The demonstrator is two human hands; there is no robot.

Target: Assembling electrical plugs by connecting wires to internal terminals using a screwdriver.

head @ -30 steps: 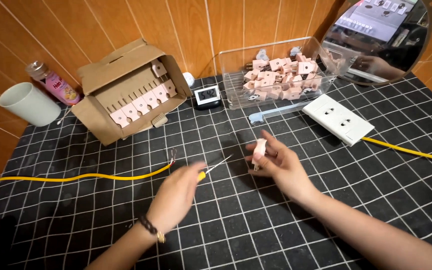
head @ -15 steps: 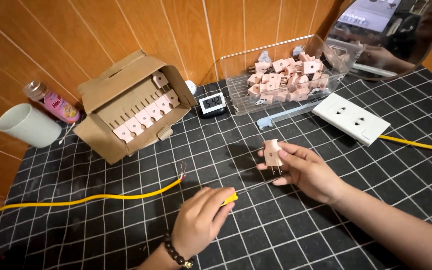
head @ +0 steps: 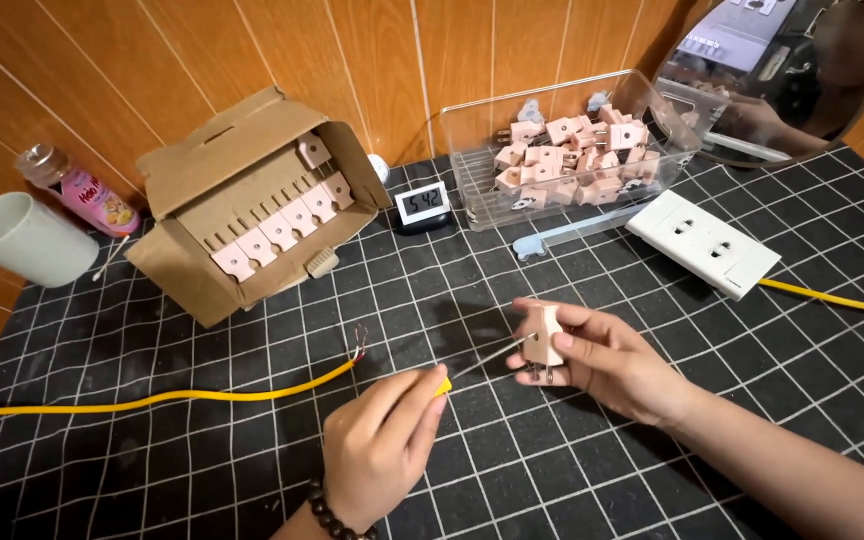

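1. On the black gridded table top, a small beige plug is held clear of the surface by the right hand, whose fingers are clamped on its body; its metal prongs point downward
2. Just left of it, a screwdriver with a yellow handle is gripped by the left hand, fingers closed around the handle, and its thin metal shaft is pointed at the side of the plug, the tip touching or nearly touching it
3. A dark beaded bracelet is worn on the left wrist
4. A yellow cable is laid across the table from the left edge, its stripped end with bare wires lying near the left hand but apart from it
5. Farther back, an open cardboard box with a row of pink plug parts is seen, and beside it a small digital clock
6. A clear plastic tray filled with more beige plugs is set at the back, with a white double socket plate to its right, from which a second yellow cable runs off to the right edge
7. At the far left, a white mug and a small pink bottle are placed against the tiled wall
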